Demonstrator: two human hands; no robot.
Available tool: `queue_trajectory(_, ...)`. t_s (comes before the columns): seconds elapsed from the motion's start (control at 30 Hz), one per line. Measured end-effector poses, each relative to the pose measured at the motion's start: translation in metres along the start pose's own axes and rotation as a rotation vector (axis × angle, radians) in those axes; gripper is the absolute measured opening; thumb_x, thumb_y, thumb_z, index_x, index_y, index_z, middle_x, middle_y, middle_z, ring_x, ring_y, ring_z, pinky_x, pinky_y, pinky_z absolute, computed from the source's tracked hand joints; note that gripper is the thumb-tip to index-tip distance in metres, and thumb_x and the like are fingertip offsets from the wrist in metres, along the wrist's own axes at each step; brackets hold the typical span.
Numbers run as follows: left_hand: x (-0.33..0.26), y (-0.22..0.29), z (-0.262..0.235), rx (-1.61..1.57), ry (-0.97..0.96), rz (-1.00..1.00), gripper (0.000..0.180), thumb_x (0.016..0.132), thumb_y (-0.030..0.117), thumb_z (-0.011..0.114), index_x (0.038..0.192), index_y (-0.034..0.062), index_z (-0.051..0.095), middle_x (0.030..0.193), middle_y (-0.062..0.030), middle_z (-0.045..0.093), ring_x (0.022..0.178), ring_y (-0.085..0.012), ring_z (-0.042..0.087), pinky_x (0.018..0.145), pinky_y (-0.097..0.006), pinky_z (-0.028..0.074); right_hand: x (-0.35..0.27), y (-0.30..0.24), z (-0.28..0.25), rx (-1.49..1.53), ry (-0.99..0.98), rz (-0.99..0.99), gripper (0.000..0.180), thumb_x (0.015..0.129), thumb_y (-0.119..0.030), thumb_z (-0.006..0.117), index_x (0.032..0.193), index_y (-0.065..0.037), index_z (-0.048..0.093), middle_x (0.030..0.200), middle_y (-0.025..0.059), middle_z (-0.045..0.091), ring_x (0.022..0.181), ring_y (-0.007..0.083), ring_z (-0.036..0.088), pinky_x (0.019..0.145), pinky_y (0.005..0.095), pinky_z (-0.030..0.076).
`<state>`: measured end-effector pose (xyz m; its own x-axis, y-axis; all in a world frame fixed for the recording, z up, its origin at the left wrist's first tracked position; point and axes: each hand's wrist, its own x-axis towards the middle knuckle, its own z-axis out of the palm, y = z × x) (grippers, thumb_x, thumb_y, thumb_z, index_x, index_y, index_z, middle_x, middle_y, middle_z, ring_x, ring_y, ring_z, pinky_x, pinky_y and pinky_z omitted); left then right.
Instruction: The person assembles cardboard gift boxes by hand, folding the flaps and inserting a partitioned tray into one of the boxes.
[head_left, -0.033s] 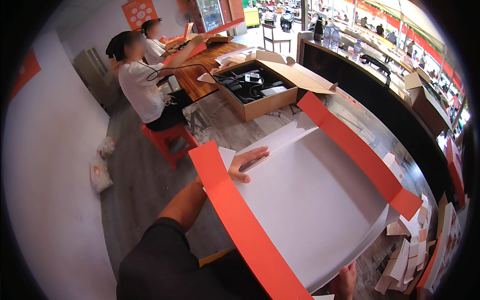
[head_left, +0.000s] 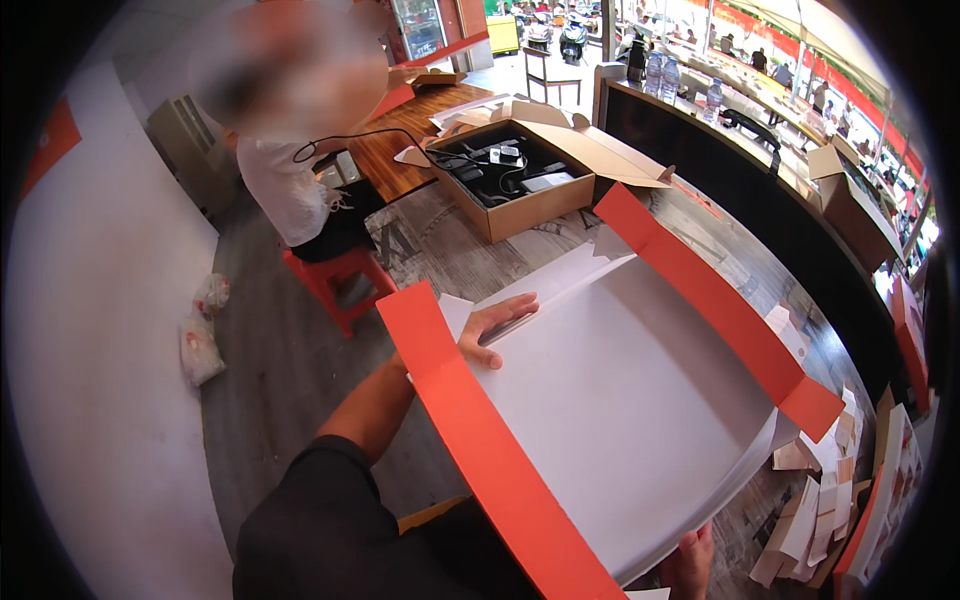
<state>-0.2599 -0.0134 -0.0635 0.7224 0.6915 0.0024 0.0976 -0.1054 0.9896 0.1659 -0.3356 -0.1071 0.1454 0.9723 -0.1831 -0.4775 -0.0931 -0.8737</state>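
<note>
A flat cardboard box (head_left: 620, 390), white inside with upright orange side walls, lies partly unfolded in front of me, over the table's near edge. My left hand (head_left: 492, 330) rests at its far left corner, fingers stretched along the white end flap and thumb apart on the inner side. At the near right edge, my right hand (head_left: 690, 558) is curled against the box's white end wall, seemingly gripping it. Part of that hand is hidden below the box.
Beyond the box stands an open brown carton (head_left: 525, 205) with black devices and cables. A co-worker (head_left: 285, 190) sits on a red stool (head_left: 340, 285) at a wooden table. Cardboard pieces (head_left: 815, 510) pile up at the right. Water bottles (head_left: 662, 78) line the dark counter.
My hands and the box stay where they were. A blurred patch now covers the seated people's upper parts.
</note>
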Motion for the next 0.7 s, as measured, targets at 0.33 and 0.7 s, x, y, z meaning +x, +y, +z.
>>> queue_trajectory(0.33, 0.006, -0.040, -0.005, -0.317, 0.007, 0.146, 0.121, 0.074, 0.027, 0.087, 0.169, 0.0072, 0.015, 0.170, -0.0217, 0.029, 0.160, -0.0308, 0.022, 0.130, -0.044, 0.014, -0.001, -0.010, 0.014, 0.082, -0.012, 0.025, 0.087, 0.093, -0.036, 0.081, 0.155, -0.001, 0.031, 0.146, 0.0128, 0.054, 0.133, 0.0280, 0.055, 0.112, 0.0440, 0.045)
queue_trajectory(0.7, 0.002, -0.059, -0.103, -0.673, 0.410, 0.083, 0.052, 0.102, 0.017, 0.064, 0.151, 0.0078, 0.051, 0.137, -0.0171, 0.066, 0.120, -0.0284, 0.067, 0.106, -0.046, 0.054, -0.001, -0.016, 0.032, 0.229, 0.048, -0.122, 0.074, 0.103, -0.021, 0.062, 0.163, -0.003, 0.022, 0.155, 0.0129, 0.045, 0.139, 0.0271, 0.049, 0.116, 0.0436, 0.041)
